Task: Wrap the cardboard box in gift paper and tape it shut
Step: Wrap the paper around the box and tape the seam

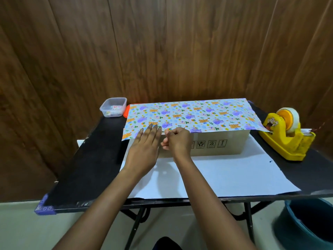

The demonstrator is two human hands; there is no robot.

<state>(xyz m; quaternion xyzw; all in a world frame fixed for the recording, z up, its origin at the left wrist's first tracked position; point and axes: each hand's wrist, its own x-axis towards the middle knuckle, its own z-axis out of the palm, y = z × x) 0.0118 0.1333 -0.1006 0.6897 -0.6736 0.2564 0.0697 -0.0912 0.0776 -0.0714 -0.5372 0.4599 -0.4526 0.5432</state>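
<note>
Cardboard box (221,143) sits mid-tabletop (86,168), with gift paper (189,114) laid over its top. Left grip (144,147) is flat, fingers straight, pressing the paper at the box's 7 o'clock corner. Right grip (177,139) is curled at the paper's 6 o'clock edge; can't tell what it holds. Tape dispenser (286,134) at 3 o'clock.

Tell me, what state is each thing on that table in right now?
gift paper: draped over the box top.
cardboard box: upright, front face bare.
left hand: flat, pressing the paper.
right hand: fingers curled at the paper's near edge; grip unclear.
tape dispenser: roll loaded, untouched.
plastic container: holds small items.
</note>
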